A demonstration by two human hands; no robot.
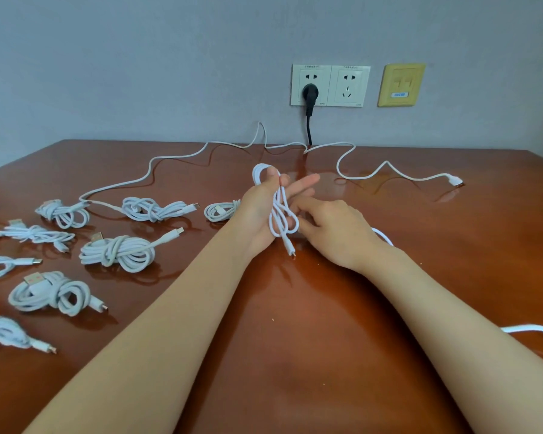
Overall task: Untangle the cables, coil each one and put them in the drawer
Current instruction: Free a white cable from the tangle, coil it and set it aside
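A white cable [279,214] is looped around my left hand [259,214], over the thumb and down across the palm, and its small plug hangs toward the table. My left thumb pinches the loops while the fingers stretch forward. My right hand [336,233] sits just to the right with fingers curled on the same cable near the lower loops. The cable's free length trails out behind my right wrist [386,238]. A long loose white cable [176,156] snakes along the back of the brown table [295,339].
Several coiled white cables [116,252] lie in rows on the left of the table, one bundle [221,211] right beside my left hand. Wall sockets [329,86] with a black plug sit above the table's back edge. Another white cable [530,328] shows at the right edge.
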